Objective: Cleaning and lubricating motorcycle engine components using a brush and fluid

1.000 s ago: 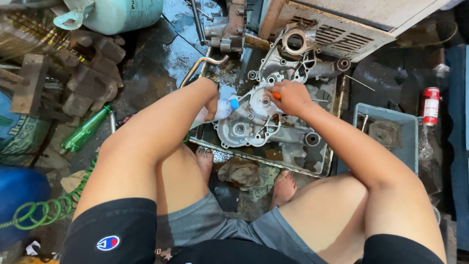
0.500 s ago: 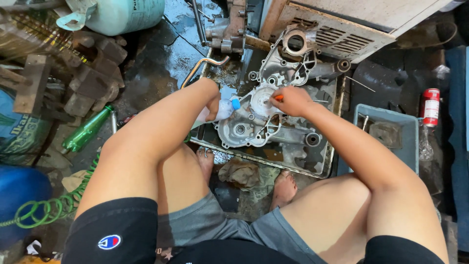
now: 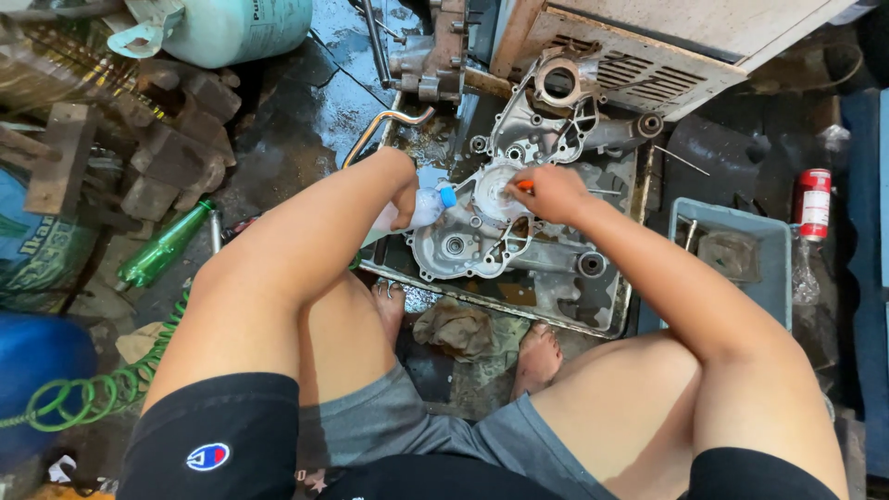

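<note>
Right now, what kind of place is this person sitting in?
It looks like a repair workshop for engines, probably a small one on the ground. A grey metal engine casing lies in a greasy tray, the floor is wet and oily, and a green coiled air hose lies nearby.

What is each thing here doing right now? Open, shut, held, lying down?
left hand: shut on the plastic bottle
plastic bottle: blue cap on, tilted toward the casing
right hand: gripping an orange-handled tool
engine casing: open side up, lying in the metal tray
green bottle: lying on its side
red can: upright
rag: crumpled
</note>
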